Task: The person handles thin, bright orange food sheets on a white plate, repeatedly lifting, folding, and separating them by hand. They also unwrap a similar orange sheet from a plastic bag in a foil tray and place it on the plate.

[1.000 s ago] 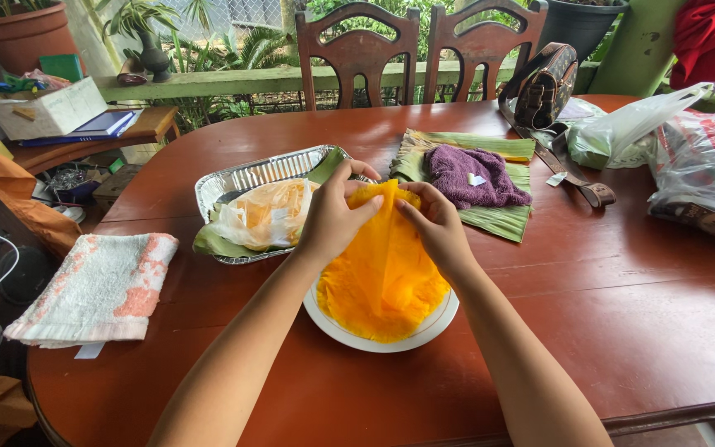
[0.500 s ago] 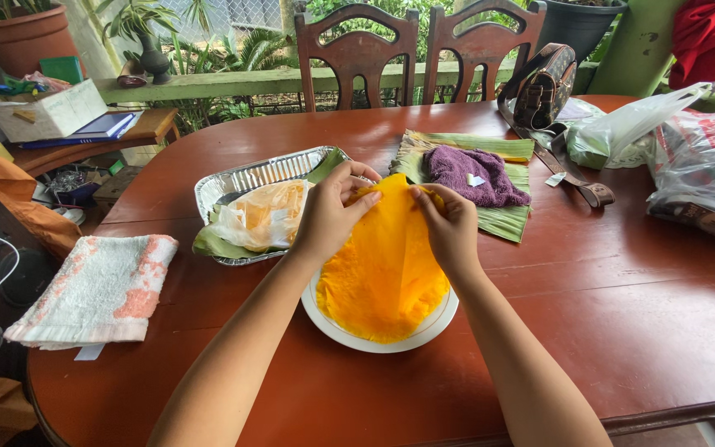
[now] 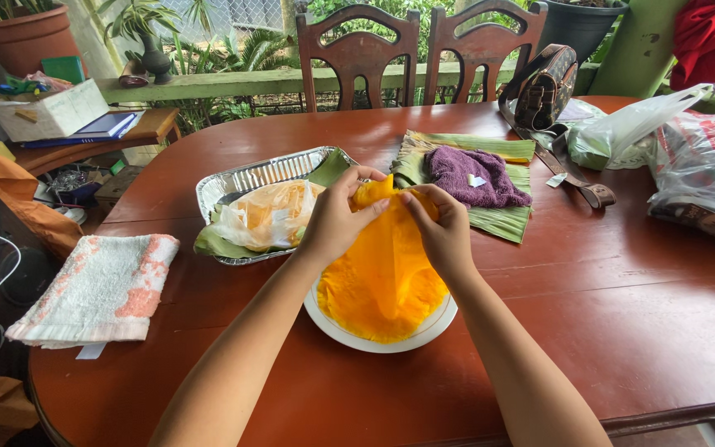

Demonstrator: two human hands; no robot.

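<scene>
A: Head view, counts?

B: One white plate, one thin orange sheet draped on it. Left hand and right hand each pinch the sheet's far edge between thumb and fingers, lifting it off the plate. One foil tray lined with green leaf, just beside the left hand, holding one pale orange wrapped lump. One purple cloth on banana leaves. One pink-and-white towel, one brown bag, two plastic bags.

A: Surface, room?

B: Oval red-brown desk; two wooden chairs behind; plants beyond a green rail.

A: Hidden?

B: Sheet covers most of the plate. Bag contents unclear; right edge cuts them off.
</scene>
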